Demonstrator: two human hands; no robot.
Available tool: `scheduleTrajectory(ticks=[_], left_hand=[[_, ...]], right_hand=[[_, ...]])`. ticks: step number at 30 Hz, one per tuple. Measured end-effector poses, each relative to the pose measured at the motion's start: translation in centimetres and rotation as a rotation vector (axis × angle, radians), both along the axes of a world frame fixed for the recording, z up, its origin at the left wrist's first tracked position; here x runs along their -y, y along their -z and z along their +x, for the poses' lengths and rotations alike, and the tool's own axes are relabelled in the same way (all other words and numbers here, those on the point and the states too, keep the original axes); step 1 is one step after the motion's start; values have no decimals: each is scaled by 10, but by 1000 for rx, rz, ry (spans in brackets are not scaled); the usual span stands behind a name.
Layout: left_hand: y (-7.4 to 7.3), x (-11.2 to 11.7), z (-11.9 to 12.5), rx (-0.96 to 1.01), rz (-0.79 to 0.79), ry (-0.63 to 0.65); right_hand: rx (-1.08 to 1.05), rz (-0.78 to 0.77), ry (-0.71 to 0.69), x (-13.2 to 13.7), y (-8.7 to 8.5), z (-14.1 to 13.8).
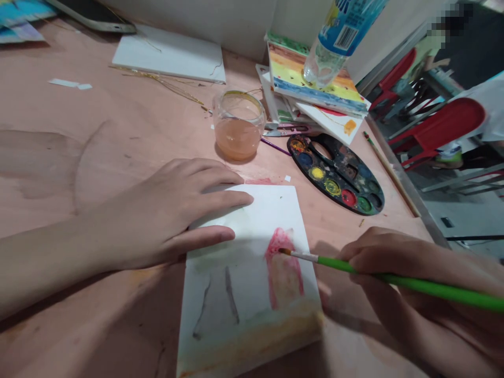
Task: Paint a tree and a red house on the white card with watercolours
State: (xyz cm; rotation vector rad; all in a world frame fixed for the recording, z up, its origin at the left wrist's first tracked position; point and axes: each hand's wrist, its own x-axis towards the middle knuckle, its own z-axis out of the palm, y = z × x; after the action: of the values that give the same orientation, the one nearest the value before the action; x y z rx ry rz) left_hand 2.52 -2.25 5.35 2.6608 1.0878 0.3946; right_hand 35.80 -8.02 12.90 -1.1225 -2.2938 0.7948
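Note:
My left hand [165, 210] lies flat with fingers stretched out on the upper left corner of a small white canvas [252, 294]. My right hand [397, 273] is closed around a green paintbrush [394, 279]. The brush tip touches a red painted shape [283, 273] on the canvas. Two dark strokes and a yellow-orange band also mark the canvas.
A glass jar of orange-tinted water [238, 125] stands behind the canvas. A black oval paint palette [334, 173] lies to the right. Stacked painted canvases [315, 86] carry a plastic water bottle [334, 42]. A blank canvas [169, 52] and a phone [94, 18] lie at the back. Red chairs [441, 126] stand beyond the table's edge.

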Motion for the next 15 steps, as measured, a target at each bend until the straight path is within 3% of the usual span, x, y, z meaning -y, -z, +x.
scheduleTrajectory(ticks=[7,12,15], left_hand=[[-2,1,1,-3,21,3],[-1,6,4,64,-1,-105],[0,3,2,32,-2,-47]], right_hand=[[75,145,12,-4,-1,0],[81,202,36,-3,0,1],[100,217,11,-3,-1,0]])
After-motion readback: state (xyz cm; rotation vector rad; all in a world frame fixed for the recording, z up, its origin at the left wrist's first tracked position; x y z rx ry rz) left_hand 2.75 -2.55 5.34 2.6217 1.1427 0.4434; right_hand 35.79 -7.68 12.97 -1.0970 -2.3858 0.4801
